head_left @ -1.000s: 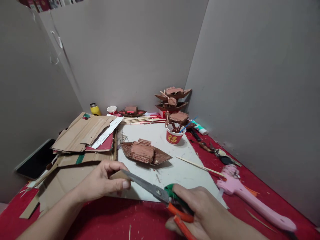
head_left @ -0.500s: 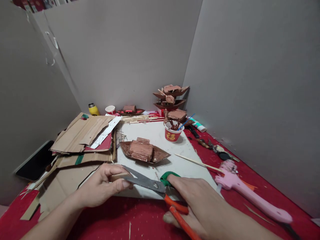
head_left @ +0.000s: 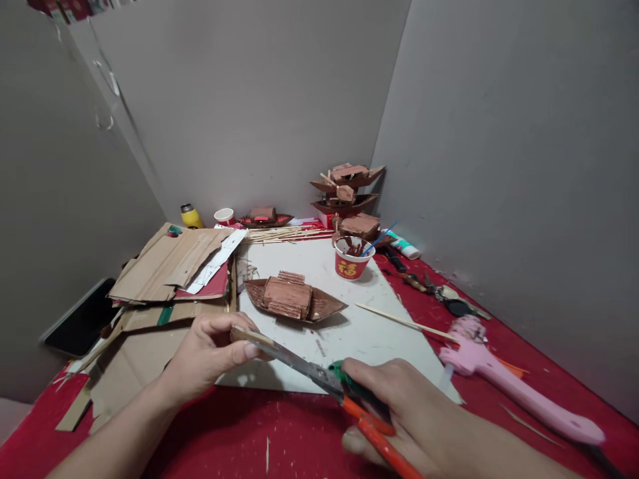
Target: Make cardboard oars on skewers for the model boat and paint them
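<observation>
Left hand: thumb and fingers pinched together on a small cardboard piece, lower centre-left of the frame.
Right hand: curled around the handles of the scissors, lower right of centre; the blades look nearly together (whether the cardboard lies between them or alongside, I cannot tell).
Thumb risk: the left thumb sits right by the blades, so a slip or a hard squeeze could nick it.
Cardboard risk: held by so little, it could twist under the blades and end up with a ragged edge.
Boat risk: the brown model boat, mid-frame, lies just beyond the hands; a careless swing might knock it.
Red cup: right of centre, holding reddish-brown stuff (paint, probably) and a blue stick leaning out over the rim; a catch on that stick could tip it.
White-rimmed cup: left of centre, farther back; its contents cannot be made out.
Yellow bottle: beside that cup, dark-topped, contents hidden.
</observation>
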